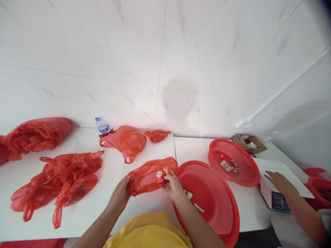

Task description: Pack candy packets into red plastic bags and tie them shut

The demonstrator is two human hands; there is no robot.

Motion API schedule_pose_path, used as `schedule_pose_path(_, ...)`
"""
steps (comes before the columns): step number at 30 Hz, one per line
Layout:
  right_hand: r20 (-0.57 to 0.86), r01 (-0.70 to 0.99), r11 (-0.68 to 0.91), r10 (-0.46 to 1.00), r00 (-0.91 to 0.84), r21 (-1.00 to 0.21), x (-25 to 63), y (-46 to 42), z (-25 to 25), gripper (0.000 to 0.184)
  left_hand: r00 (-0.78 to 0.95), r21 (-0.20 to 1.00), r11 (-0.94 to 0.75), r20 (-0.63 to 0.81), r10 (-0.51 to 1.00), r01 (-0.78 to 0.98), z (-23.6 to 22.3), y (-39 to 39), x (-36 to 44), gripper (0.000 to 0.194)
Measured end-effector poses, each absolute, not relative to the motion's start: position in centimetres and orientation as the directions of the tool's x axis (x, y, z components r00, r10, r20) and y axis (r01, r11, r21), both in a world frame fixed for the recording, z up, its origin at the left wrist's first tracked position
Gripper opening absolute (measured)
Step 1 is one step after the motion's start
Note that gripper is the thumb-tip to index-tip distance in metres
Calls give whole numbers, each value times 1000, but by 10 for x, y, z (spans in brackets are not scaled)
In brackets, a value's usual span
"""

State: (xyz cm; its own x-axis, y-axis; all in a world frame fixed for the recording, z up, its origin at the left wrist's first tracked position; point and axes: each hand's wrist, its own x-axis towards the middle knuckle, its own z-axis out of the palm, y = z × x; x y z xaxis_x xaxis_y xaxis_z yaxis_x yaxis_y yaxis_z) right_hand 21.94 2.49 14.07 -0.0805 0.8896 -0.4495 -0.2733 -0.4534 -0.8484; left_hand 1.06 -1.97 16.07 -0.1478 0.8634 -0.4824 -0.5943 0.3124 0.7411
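My left hand (123, 189) is closed on the near left edge of a red plastic bag (147, 172), whose mouth is spread open on the table. Over the bag's right side, my right hand (172, 186) pinches small red packets (160, 176) with pale markings; their exact kind is too small to make out. Just right of that hand stands a large red mesh basket (214, 193), with a few small labelled pieces inside. Beyond my left hand lie several tied red bags (69, 175), filled with something I cannot make out.
A second red basket (240, 162) holds small packets and a printed card. Another person's hand (280, 182) rests on a white scale (274, 199). Behind are an open cardboard box (249, 143), a water bottle (102, 125), more red bags (126, 139) and a red bundle (41, 134).
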Motion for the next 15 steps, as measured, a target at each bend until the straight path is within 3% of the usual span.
schedule_pose_path(3, -475, -355, -495, 868, -147, -793, 191, 25, 139, 36, -106, 728, 326, -478, 872, -603, 164, -21, 12, 25)
schedule_pose_path(6, -466, -295, -486, 874, -139, -823, 193, 21, 139, 43, -87, 720, 341, -485, 870, -604, 162, -22, 10, 24)
schedule_pose_path(9, -383, -70, -382, 924, -4, -921, 229, 16, 139, 38, -97, 716, 348, -500, 861, -605, 157, -22, 6, 24)
schedule_pose_path(12, -337, 107, -360, 923, 188, -927, 289, 7, 128, 38, -107, 715, 350, -509, 854, -605, 152, -20, 2, 22)
schedule_pose_path(15, -237, 522, -415, 896, 374, -745, 353, -10, 108, 39, -110, 721, 357, -512, 852, -594, 150, -18, -1, 22)
